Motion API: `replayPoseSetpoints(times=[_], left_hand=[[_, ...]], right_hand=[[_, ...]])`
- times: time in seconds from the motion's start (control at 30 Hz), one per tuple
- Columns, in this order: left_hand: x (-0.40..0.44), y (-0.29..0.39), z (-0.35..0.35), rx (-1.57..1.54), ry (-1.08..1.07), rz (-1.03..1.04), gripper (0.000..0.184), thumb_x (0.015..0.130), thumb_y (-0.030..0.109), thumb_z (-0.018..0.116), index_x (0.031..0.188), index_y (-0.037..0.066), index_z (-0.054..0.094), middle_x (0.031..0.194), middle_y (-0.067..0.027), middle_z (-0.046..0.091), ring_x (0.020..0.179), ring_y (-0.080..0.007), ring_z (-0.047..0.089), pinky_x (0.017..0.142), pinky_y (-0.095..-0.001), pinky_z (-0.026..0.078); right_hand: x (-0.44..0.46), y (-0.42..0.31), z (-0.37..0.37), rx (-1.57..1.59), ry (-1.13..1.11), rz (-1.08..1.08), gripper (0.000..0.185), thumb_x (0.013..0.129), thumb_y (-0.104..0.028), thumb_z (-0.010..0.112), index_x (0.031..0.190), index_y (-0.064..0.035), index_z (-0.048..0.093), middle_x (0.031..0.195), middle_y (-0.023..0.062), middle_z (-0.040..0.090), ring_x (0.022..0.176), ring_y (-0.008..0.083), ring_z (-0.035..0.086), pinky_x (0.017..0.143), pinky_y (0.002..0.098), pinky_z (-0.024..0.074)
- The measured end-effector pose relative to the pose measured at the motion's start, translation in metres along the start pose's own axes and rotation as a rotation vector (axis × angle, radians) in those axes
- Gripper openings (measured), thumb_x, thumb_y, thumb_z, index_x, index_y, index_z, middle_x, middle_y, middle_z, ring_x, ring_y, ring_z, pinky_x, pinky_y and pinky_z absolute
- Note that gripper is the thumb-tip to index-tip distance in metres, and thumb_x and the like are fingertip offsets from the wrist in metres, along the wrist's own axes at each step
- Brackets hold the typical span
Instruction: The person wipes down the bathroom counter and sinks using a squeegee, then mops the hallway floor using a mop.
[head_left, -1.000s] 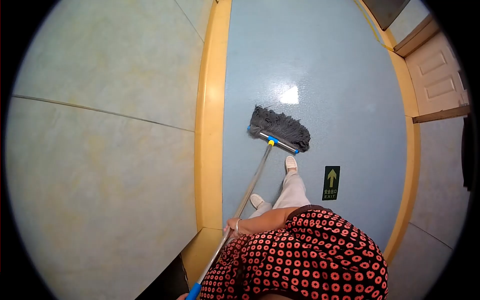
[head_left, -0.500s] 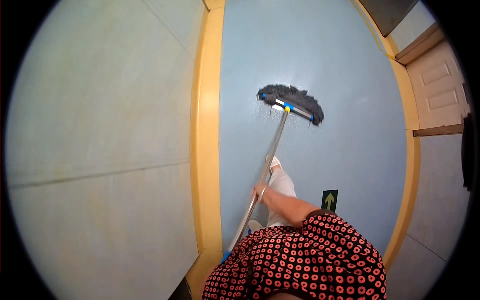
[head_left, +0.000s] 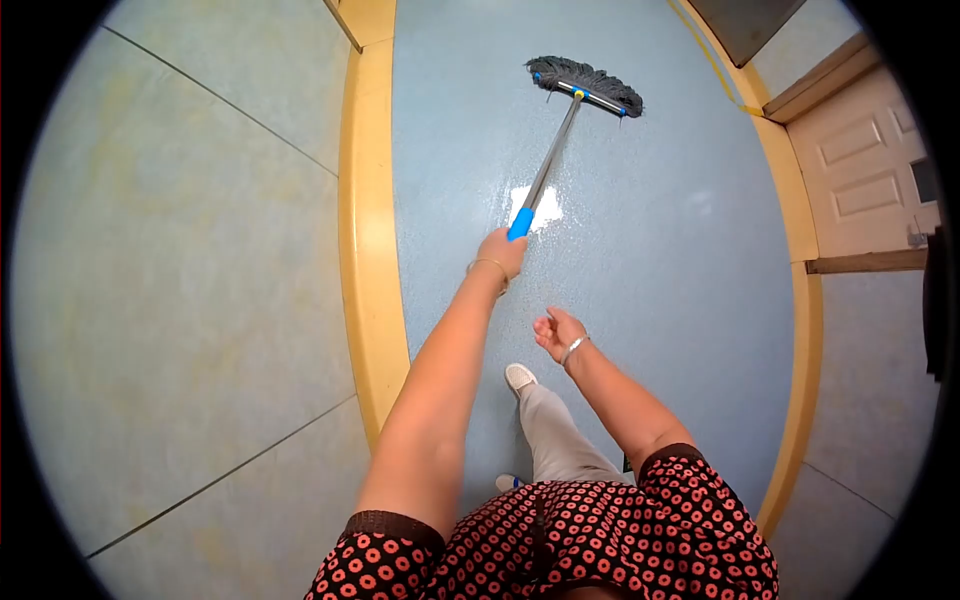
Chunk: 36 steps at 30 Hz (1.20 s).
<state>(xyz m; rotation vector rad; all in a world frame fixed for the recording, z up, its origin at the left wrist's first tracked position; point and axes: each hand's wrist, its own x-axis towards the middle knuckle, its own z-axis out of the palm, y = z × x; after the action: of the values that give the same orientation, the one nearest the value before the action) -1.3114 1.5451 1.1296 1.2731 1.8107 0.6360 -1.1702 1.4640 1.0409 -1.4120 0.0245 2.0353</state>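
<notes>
A mop (head_left: 557,150) with a metal pole, a blue grip and a wide dark grey fringed head reaches forward over the blue floor (head_left: 680,260). My left hand (head_left: 503,251) is wrapped round the blue grip at the near end of the pole, arm stretched out. The mop head (head_left: 585,85) lies flat on the floor at the far end. Apart from the pole, my right hand (head_left: 559,334) hangs in the air with fingers partly curled and apart, holding nothing. Wet, shiny floor lies beneath the pole.
A yellow skirting (head_left: 372,230) and a pale wall (head_left: 200,300) run along the left. On the right are another yellow skirting (head_left: 806,340) and a white panelled door (head_left: 860,160). My shoe (head_left: 520,377) stands on the floor below my hands.
The mop head has moved forward, away from me. My right hand has let go of the pole. My left hand, out of sight before, now shows at the grip, reaching forward.
</notes>
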Motion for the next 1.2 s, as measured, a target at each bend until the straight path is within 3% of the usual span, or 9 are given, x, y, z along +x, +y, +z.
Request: replayPoseSetpoints(times=[0.13, 0.23, 0.3, 0.4, 0.5, 0.8, 0.9, 1.1, 1.2], left_hand=[[-0.082, 0.069, -0.015, 0.001, -0.027, 0.013, 0.026, 0.071, 0.022, 0.045, 0.087, 0.001, 0.047, 0.06, -0.0088, 0.05, 0.047, -0.0156, 0.048, 0.042, -0.0285, 0.038], [-0.111, 0.219, 0.062, 0.052, -0.047, 0.003, 0.036, 0.072, 0.022, 0.045, 0.101, 0.001, 0.042, 0.073, -0.0104, 0.051, 0.06, -0.0195, 0.05, 0.056, -0.03, 0.04], [-0.113, 0.348, 0.122, -0.086, -0.084, -0.001, 0.03, 0.073, 0.022, 0.043, 0.095, 0.002, 0.041, 0.08, -0.02, 0.05, 0.074, -0.0349, 0.048, 0.064, -0.0369, 0.038], [-0.117, 0.507, 0.202, -0.064, -0.163, -0.21, 0.034, 0.074, 0.021, 0.044, 0.103, 0.004, 0.039, 0.083, -0.0201, 0.05, 0.076, -0.0334, 0.049, 0.065, -0.0355, 0.038], [-0.148, 0.578, 0.217, 0.049, -0.337, -0.415, 0.039, 0.074, 0.022, 0.045, 0.108, 0.005, 0.036, 0.088, -0.0199, 0.049, 0.08, -0.0312, 0.049, 0.069, -0.0342, 0.038], [-0.22, 0.575, 0.176, 0.269, -0.318, -0.489, 0.036, 0.068, 0.017, 0.052, 0.101, 0.005, 0.043, 0.084, -0.0183, 0.052, 0.078, -0.0305, 0.051, 0.066, -0.0348, 0.04], [-0.239, 0.566, 0.17, 0.471, -0.296, -0.527, 0.031, 0.065, 0.017, 0.055, 0.093, 0.005, 0.049, 0.073, -0.0163, 0.054, 0.067, -0.0311, 0.053, 0.059, -0.0351, 0.041], [-0.678, 0.332, 0.298, 0.573, 0.127, -0.799, 0.032, 0.061, 0.019, 0.06, 0.089, 0.003, 0.053, 0.075, -0.0157, 0.055, 0.068, -0.0286, 0.053, 0.061, -0.033, 0.041], [-0.771, 0.29, 0.298, 0.491, 0.149, -0.913, 0.033, 0.064, 0.017, 0.058, 0.093, 0.003, 0.052, 0.082, -0.0161, 0.055, 0.073, -0.0296, 0.052, 0.065, -0.0334, 0.041]], right_hand=[[-0.072, -0.015, -0.031, 0.036, 0.126, 0.173, 0.019, 0.078, -0.02, 0.037, 0.074, -0.0022, 0.042, 0.057, 0.0079, 0.05, 0.042, 0.0134, 0.047, 0.036, 0.0241, 0.0413], [-0.111, -0.19, -0.095, 0.126, 0.056, 0.145, 0.021, 0.078, -0.021, 0.036, 0.074, -0.001, 0.042, 0.057, 0.0093, 0.049, 0.044, 0.0151, 0.048, 0.04, 0.0275, 0.0434], [-0.127, -0.348, -0.13, 0.106, 0.05, 0.117, 0.022, 0.078, -0.022, 0.037, 0.074, -0.001, 0.042, 0.058, 0.0103, 0.05, 0.046, 0.0164, 0.049, 0.041, 0.0295, 0.0438], [-0.125, -0.553, -0.169, 0.124, 0.013, 0.093, 0.023, 0.077, -0.024, 0.038, 0.077, -0.0012, 0.04, 0.061, 0.0123, 0.05, 0.049, 0.0189, 0.049, 0.043, 0.0326, 0.0435], [-0.106, -0.616, -0.195, 0.071, 0.053, 0.206, 0.026, 0.077, -0.028, 0.038, 0.078, -0.002, 0.04, 0.063, 0.013, 0.049, 0.051, 0.0209, 0.048, 0.042, 0.0341, 0.0415], [-0.125, -0.519, -0.243, -0.007, 0.371, 0.4, 0.025, 0.072, -0.021, 0.034, 0.054, -0.0051, 0.04, 0.051, 0.0097, 0.041, 0.044, 0.0207, 0.042, 0.036, 0.0334, 0.0348], [-0.139, -0.477, -0.271, -0.108, 0.263, 0.498, 0.022, 0.074, -0.021, 0.035, 0.06, -0.0053, 0.04, 0.054, 0.0088, 0.041, 0.045, 0.0208, 0.041, 0.04, 0.0345, 0.0373], [-0.263, -0.072, -0.407, -0.556, -0.114, 0.713, 0.012, 0.072, -0.013, 0.038, 0.064, -0.0057, 0.041, 0.055, 0.0064, 0.043, 0.051, 0.0201, 0.046, 0.048, 0.0343, 0.0421], [-0.312, 0.003, -0.392, -0.649, -0.107, 0.812, 0.007, 0.07, -0.008, 0.039, 0.065, -0.0055, 0.042, 0.055, 0.006, 0.044, 0.051, 0.0189, 0.047, 0.05, 0.0342, 0.0429]])
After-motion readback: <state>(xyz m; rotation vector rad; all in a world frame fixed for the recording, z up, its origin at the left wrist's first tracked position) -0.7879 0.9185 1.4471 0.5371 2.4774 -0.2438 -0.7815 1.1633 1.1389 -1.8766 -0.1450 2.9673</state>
